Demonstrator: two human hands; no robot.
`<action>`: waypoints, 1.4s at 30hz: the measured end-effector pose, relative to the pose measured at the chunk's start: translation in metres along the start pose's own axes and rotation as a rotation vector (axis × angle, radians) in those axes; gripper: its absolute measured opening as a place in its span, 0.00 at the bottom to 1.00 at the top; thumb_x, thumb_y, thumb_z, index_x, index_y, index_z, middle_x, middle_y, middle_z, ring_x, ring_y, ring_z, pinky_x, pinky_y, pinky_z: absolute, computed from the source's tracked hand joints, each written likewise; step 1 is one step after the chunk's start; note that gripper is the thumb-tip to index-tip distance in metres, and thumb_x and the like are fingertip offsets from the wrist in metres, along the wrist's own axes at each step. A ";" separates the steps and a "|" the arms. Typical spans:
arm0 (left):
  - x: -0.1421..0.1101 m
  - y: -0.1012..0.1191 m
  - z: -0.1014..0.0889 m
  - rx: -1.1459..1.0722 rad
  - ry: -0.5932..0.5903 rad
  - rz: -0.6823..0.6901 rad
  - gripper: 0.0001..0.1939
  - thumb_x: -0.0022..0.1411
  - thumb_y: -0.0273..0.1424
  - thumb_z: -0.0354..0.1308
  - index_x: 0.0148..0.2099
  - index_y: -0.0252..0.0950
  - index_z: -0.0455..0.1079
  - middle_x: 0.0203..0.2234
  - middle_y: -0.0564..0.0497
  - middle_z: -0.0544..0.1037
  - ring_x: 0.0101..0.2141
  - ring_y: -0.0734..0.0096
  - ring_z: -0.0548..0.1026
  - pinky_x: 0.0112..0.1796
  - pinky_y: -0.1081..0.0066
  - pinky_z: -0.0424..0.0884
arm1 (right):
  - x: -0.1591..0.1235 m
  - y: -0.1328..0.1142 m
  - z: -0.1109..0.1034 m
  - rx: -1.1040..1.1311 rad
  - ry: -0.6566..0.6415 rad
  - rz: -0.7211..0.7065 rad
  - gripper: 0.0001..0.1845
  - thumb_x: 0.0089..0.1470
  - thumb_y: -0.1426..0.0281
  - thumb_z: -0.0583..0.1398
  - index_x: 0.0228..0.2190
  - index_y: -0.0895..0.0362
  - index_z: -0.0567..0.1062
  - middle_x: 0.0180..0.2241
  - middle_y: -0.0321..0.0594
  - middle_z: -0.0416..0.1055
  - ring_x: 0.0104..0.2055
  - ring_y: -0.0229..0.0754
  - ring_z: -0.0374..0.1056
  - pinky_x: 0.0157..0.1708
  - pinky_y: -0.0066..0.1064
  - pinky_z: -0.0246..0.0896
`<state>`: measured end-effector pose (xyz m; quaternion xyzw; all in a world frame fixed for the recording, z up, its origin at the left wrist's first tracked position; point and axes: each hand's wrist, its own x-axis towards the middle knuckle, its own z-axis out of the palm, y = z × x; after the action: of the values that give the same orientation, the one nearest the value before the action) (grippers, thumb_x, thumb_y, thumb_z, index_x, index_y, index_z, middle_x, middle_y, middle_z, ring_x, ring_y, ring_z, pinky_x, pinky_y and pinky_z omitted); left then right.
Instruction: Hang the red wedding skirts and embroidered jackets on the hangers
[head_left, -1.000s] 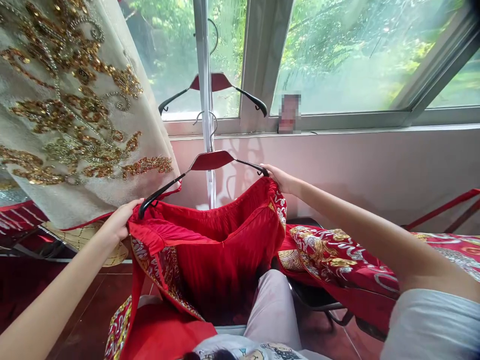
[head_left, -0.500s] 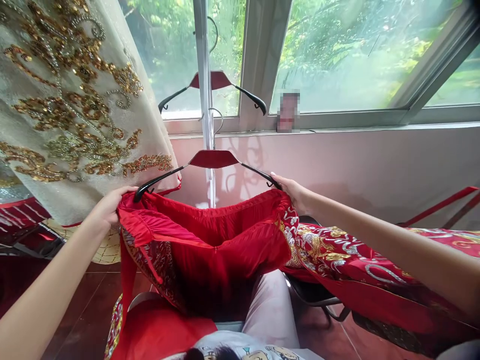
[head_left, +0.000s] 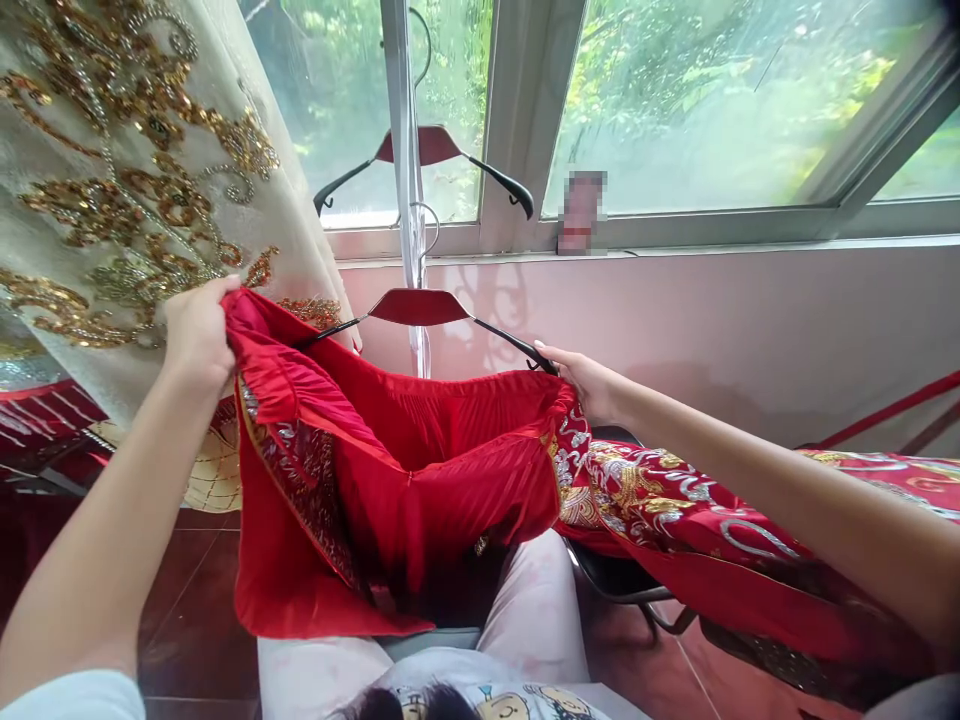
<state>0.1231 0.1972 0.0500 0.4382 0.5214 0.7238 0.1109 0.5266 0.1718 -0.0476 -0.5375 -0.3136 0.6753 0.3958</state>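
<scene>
A red garment (head_left: 450, 500) with a gathered waistband and gold-and-silver embroidery is stretched between my hands above my lap. My left hand (head_left: 199, 335) is closed on the waistband's left end, raised higher than the right end. At the other end, my right hand (head_left: 589, 385) grips the waistband together with the right tip of a black hanger (head_left: 420, 307) with a dark red centre. The hanger's left tip is hidden behind the raised cloth. Its hook rises beside a pale upright post.
Another hanger (head_left: 439, 147) hangs higher at the post (head_left: 405, 200). On the left drapes cream cloth (head_left: 150, 250) with gold sequins. Red embroidered fabric (head_left: 675, 500) lies over a black chair (head_left: 622, 585) on the right. A blurred item (head_left: 582, 212) stands on the windowsill.
My left hand has lifted the waistband's left end up past the hanger's left tip, which the cloth now covers. My right hand moved slightly right and down, then stayed at the right tip.
</scene>
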 end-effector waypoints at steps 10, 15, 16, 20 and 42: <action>-0.091 -0.026 -0.005 0.097 -0.358 0.037 0.11 0.53 0.37 0.59 0.29 0.33 0.68 0.18 0.57 0.68 0.20 0.77 0.63 0.23 0.74 0.61 | 0.003 -0.003 -0.007 -0.002 -0.018 -0.068 0.17 0.55 0.52 0.59 0.33 0.53 0.70 0.18 0.34 0.70 0.17 0.39 0.68 0.19 0.29 0.67; -0.116 -0.038 -0.013 0.637 -0.451 0.205 0.10 0.57 0.39 0.54 0.29 0.37 0.65 0.20 0.53 0.71 0.23 0.68 0.69 0.29 0.70 0.63 | 0.006 -0.002 -0.013 -0.008 -0.036 -0.111 0.16 0.56 0.53 0.59 0.34 0.53 0.69 0.20 0.35 0.71 0.19 0.39 0.69 0.20 0.29 0.68; -0.118 -0.038 -0.012 0.755 -0.442 0.236 0.10 0.58 0.38 0.52 0.29 0.38 0.65 0.20 0.52 0.70 0.24 0.66 0.70 0.29 0.68 0.63 | 0.006 -0.002 -0.013 -0.015 -0.036 -0.106 0.17 0.55 0.52 0.59 0.34 0.53 0.69 0.20 0.35 0.71 0.20 0.40 0.69 0.21 0.29 0.68; -0.123 -0.033 -0.012 1.041 -0.396 0.255 0.14 0.61 0.38 0.47 0.43 0.36 0.67 0.25 0.44 0.75 0.28 0.53 0.75 0.30 0.64 0.65 | 0.002 -0.002 -0.007 -0.052 -0.049 -0.078 0.19 0.54 0.51 0.60 0.32 0.55 0.68 0.20 0.37 0.72 0.20 0.41 0.69 0.23 0.30 0.69; -0.106 -0.030 0.021 0.754 -0.449 1.031 0.11 0.65 0.32 0.48 0.37 0.37 0.73 0.36 0.46 0.79 0.41 0.63 0.74 0.45 0.66 0.68 | 0.034 0.008 -0.025 -0.100 0.033 -0.164 0.22 0.50 0.47 0.61 0.30 0.53 0.67 0.17 0.33 0.66 0.16 0.39 0.64 0.14 0.30 0.62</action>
<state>0.1926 0.1584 -0.0292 0.7793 0.4270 0.3441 -0.3034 0.5454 0.1976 -0.0765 -0.5400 -0.3832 0.6154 0.4276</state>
